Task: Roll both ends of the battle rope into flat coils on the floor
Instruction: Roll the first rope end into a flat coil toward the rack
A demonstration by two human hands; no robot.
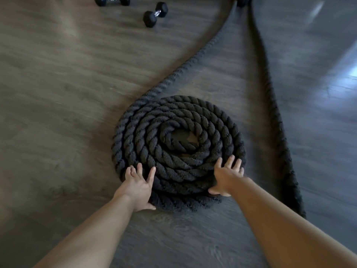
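A thick black battle rope lies wound into a flat coil [177, 151] on the wood floor, with a small gap at its centre. From the coil's upper left a free length [202, 49] runs away to an anchor at the top. The rope's other length [278, 117] lies uncoiled along the right and runs down past my right forearm. My left hand [138, 185] rests on the coil's near-left edge, fingers spread, thumb under the outer turn. My right hand [227, 177] presses flat on the near-right edge, fingers apart.
Two black hex dumbbells lie at the top left, one [155, 14] close to the free rope and one [112, 0] cut off by the frame. A dark anchor object [243, 0] sits at the top where both lengths meet. Bare wood floor [58, 113] stretches left.
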